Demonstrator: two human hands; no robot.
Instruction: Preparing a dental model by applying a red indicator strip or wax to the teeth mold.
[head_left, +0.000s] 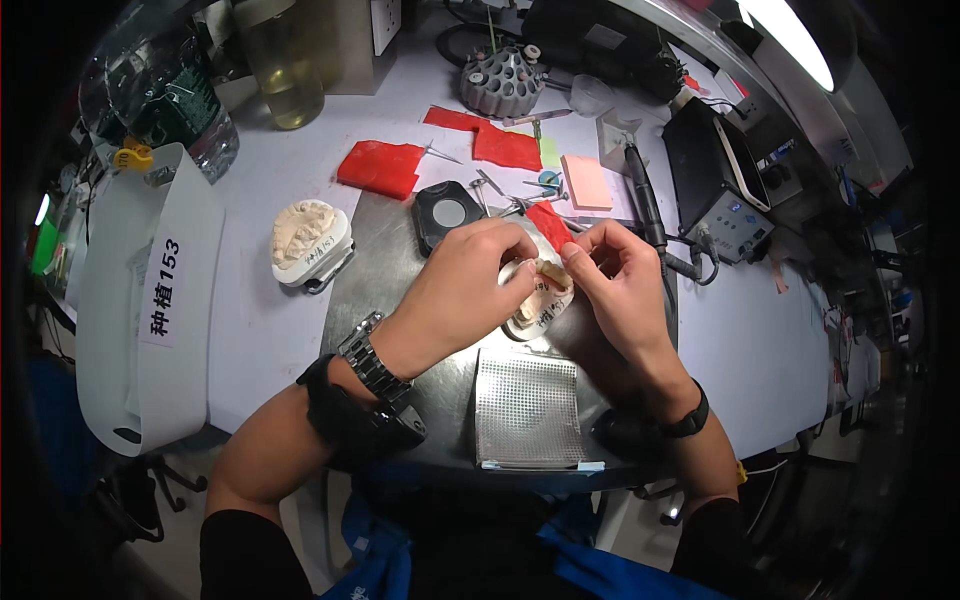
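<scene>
A plaster dental model [540,312] with handwriting on its base sits over the metal work plate, between my hands. A tooth-coloured dental piece [553,274] lies along its arch. My left hand [455,290] is closed at the model's left side, thumb and fingers against it. My right hand [622,290] pinches at the model's upper right, its fingertips at the lower end of a red paper strip [548,224]. The fingers partly hide the model and the strip's end. A second plaster model [303,240] on a white base stands to the left.
A perforated metal sheet [528,410] lies in front. Beyond my hands are a black round-windowed case [447,214], loose burs [487,190], red sheets [380,168], a pink pad [587,183] and a grey bur holder [502,85]. A handpiece [646,195] stands right, a white bin [190,290] left.
</scene>
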